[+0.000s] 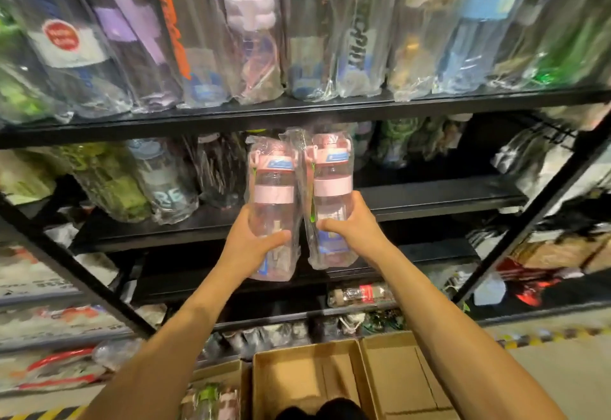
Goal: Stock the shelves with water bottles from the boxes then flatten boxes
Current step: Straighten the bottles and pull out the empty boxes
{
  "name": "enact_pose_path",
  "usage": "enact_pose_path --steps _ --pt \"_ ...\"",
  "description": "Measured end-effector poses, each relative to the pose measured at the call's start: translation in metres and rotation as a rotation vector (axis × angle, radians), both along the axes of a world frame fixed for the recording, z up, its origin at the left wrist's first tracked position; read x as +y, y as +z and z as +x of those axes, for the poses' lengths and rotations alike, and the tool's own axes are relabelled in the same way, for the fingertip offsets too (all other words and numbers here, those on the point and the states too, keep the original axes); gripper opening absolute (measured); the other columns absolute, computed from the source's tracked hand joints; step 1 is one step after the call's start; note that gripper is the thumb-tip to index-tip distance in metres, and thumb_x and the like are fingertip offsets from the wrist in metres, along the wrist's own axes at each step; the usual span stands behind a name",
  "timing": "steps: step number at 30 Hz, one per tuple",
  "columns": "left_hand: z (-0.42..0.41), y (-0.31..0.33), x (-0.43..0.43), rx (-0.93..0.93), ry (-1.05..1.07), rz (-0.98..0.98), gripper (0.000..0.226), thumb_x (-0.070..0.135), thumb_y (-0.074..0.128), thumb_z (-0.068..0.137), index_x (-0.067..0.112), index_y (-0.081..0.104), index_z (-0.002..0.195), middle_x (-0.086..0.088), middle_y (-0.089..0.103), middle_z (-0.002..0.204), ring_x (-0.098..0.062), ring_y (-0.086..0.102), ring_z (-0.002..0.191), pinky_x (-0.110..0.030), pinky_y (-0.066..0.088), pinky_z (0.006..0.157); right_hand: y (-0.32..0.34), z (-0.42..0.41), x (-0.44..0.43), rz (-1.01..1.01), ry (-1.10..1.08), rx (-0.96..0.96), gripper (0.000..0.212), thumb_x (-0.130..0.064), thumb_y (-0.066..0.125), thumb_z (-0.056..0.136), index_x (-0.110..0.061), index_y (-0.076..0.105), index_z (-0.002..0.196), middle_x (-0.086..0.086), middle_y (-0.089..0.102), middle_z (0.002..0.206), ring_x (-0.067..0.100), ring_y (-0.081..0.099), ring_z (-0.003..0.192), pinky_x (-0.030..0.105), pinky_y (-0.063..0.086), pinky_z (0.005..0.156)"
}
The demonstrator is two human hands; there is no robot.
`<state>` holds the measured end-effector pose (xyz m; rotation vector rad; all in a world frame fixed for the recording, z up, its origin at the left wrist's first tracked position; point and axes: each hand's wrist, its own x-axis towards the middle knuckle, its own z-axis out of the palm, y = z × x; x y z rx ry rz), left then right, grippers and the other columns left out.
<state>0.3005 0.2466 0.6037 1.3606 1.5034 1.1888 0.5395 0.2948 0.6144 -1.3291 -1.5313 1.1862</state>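
Observation:
I hold two pink-lidded clear water bottles, each in a plastic wrapper, upright and side by side in front of the black shelf. My left hand grips the left pink bottle round its lower body. My right hand grips the right pink bottle the same way. Both bottles are level with the second shelf board, where a bare gap lies to the right of the bottles. An open cardboard box stands on the floor below my arms, its visible inside bare.
The top shelf is packed with wrapped bottles. More wrapped bottles stand at the left of the second shelf. Another box at lower left holds several bottles. A flat cardboard flap lies at the right. Lower shelves hold mixed goods.

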Motion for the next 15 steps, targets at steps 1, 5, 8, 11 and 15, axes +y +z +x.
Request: enact_pose_path --steps 1,5,8,11,15 --pt "0.012 -0.002 0.004 0.003 -0.012 -0.007 0.086 0.033 0.092 0.069 0.026 0.051 0.144 0.007 0.067 0.132 -0.009 0.065 0.12 -0.033 0.054 0.1 -0.001 0.013 0.002 -0.002 -0.011 -0.005 0.067 -0.016 0.087 0.08 -0.022 0.046 0.133 -0.008 0.065 0.121 0.004 0.065 0.107 0.018 0.049 0.079" --pt "0.062 -0.009 0.02 0.012 -0.05 -0.039 0.08 0.027 0.093 0.076 0.029 0.051 0.143 0.011 0.066 0.13 -0.006 0.065 0.117 -0.026 0.053 0.093 -0.007 0.061 0.015 0.003 -0.057 -0.041 0.071 -0.023 0.089 0.077 -0.024 0.046 0.133 -0.009 0.065 0.121 0.007 0.065 0.109 0.029 0.053 0.089" --pt "0.095 -0.012 0.032 0.0 -0.06 -0.057 0.079 0.027 0.093 0.077 0.03 0.05 0.143 0.012 0.065 0.131 -0.005 0.063 0.118 -0.024 0.052 0.091 -0.01 0.091 0.022 -0.008 -0.074 -0.046 0.07 -0.026 0.09 0.078 -0.024 0.046 0.133 -0.012 0.064 0.119 0.007 0.065 0.107 0.026 0.052 0.086" --pt "0.124 -0.014 0.044 -0.027 -0.049 -0.072 0.077 0.027 0.092 0.077 0.031 0.05 0.141 0.015 0.064 0.129 -0.003 0.062 0.117 -0.019 0.049 0.087 -0.011 0.116 0.031 -0.016 -0.097 -0.039 0.068 -0.022 0.089 0.08 -0.022 0.046 0.133 -0.013 0.064 0.117 0.005 0.065 0.105 0.02 0.05 0.08" --pt "0.151 -0.018 0.067 -0.045 -0.033 -0.105 0.078 0.033 0.095 0.071 0.033 0.054 0.137 0.013 0.068 0.126 -0.006 0.067 0.113 -0.033 0.055 0.096 -0.018 0.143 0.047 -0.006 -0.155 -0.035 0.068 -0.019 0.09 0.078 -0.023 0.048 0.131 -0.013 0.066 0.114 0.002 0.066 0.101 0.017 0.051 0.078"
